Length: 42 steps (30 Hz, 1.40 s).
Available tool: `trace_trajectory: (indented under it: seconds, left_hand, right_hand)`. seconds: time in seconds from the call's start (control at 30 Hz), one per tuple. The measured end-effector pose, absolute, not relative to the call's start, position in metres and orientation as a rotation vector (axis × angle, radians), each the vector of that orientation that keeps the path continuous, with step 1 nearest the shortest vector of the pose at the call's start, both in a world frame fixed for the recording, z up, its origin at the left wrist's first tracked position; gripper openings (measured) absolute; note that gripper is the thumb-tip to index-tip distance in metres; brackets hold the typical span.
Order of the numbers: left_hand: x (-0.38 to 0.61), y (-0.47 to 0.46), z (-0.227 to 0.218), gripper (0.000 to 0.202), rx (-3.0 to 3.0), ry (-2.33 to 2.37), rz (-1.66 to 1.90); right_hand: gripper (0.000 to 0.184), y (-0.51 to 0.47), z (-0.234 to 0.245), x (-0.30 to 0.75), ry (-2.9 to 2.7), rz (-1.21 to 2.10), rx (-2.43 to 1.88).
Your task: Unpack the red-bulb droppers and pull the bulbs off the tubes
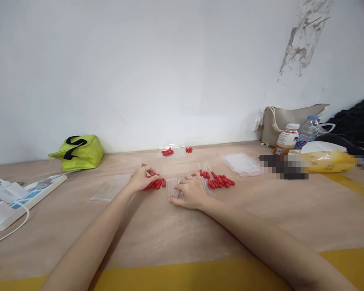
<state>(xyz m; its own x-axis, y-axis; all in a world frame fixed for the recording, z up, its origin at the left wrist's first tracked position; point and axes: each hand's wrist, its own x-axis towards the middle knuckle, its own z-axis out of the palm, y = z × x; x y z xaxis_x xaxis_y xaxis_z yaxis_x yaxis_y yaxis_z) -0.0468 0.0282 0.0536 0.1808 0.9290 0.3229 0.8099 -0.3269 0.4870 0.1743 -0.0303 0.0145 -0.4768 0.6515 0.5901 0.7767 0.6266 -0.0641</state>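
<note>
A row of droppers with clear tubes (170, 188) and red rubber bulbs lies on the table in front of me. My left hand (141, 179) curls its thumb and fingers around the red bulbs (158, 184) at the left end, hiding some of them. Over the tubes rests my right hand (190, 192), palm down with fingers apart. Right of it, more red bulbs (221, 182) point outward, and a few of their thin tubes (199, 165) tilt away toward the wall. Beside my left wrist lies a flat clear plastic bag (111, 188).
Near the wall is a clear bag of red-bulbed droppers (168, 152). A stack of clear bags (241, 163) lies to the right. Around the edges are a power strip (33, 198), a green bag (81, 153), bottles (286, 139), a tissue pack (329, 161) and a beige bag (294, 115).
</note>
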Motion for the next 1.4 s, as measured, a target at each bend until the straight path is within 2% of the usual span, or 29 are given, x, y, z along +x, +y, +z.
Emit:
trace_trajectory:
  seconds: [0.2, 0.33, 0.47, 0.57, 0.7, 0.87, 0.97, 1.13, 1.23, 1.4]
  left_hand:
    - [-0.045, 0.025, 0.055, 0.027, 2.486, 1.729, 0.707]
    - [-0.049, 0.026, 0.059, 0.032, 2.543, 1.735, 0.676]
    - [-0.051, 0.029, 0.061, 0.028, 2.520, 1.924, 0.857]
    - [-0.045, 0.027, 0.060, 0.024, 2.590, 1.965, 0.987]
    - [-0.028, 0.014, 0.051, 0.017, 2.889, 1.714, 0.942]
    - [-0.005, -0.004, 0.023, 0.016, 2.899, 1.699, 1.272]
    - [0.003, -0.009, 0.011, 0.014, 2.900, 1.647, 1.325]
    - [0.004, -0.007, 0.008, 0.013, 2.890, 1.631, 1.336]
    - [0.003, -0.006, 0.008, 0.013, 2.888, 1.632, 1.337]
    - [0.003, -0.007, 0.008, 0.013, 2.902, 1.618, 1.312]
  right_hand:
    - [0.044, -0.030, 0.012, 0.174, -2.210, -0.226, -1.104]
    - [0.035, -0.020, 0.021, 0.184, -2.066, -0.159, -1.222]
    - [0.024, 0.002, 0.042, 0.216, -1.814, 0.043, -1.530]
    - [0.022, 0.018, 0.053, 0.250, -1.625, 0.238, -1.766]
    - [0.019, 0.031, 0.052, 0.282, -1.526, 0.241, -1.917]
    - [0.018, 0.031, 0.044, 0.285, -1.609, 0.266, -1.972]
    - [0.021, 0.028, 0.041, 0.276, -1.700, 0.306, -1.976]
    - [0.036, 0.023, 0.042, 0.265, -1.884, 0.268, -2.076]
    - [0.046, 0.020, 0.043, 0.263, -1.948, 0.355, -2.092]
    - [0.044, 0.016, 0.040, 0.259, -1.926, 0.463, -2.131]
